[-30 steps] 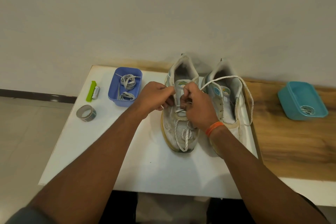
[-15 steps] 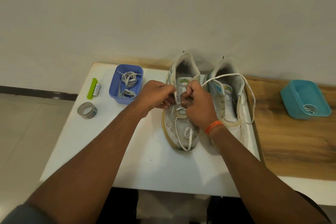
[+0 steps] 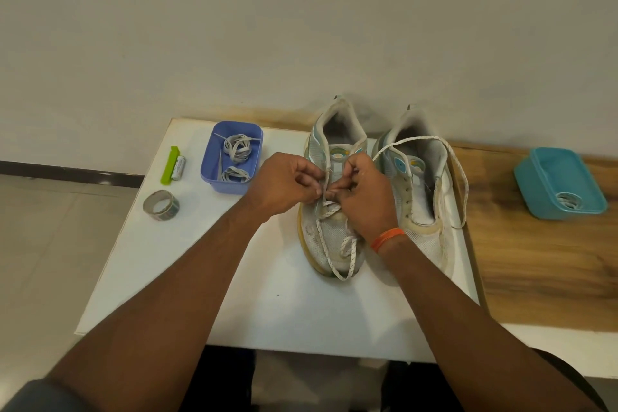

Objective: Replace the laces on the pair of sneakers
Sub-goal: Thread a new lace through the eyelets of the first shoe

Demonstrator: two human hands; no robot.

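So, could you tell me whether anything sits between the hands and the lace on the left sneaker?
Nothing visible does: the left hand and right hand already pinch the lace over the left sneaker.

Both hands have closed in over the tongue of the left sneaker (image 3: pixel 329 211). A second ago the left hand (image 3: pixel 284 186) sat a little out toward the blue tub (image 3: pixel 230 157); now its fingers (image 3: pixel 309 182) meet those of the right hand (image 3: pixel 366 197) at the middle eyelets, pinching the lace (image 3: pixel 418 140) between them. The lace's long loop, draped over the right sneaker (image 3: pixel 419 184), has slid slightly farther from the left sneaker, hanging beyond the right one's outer side.
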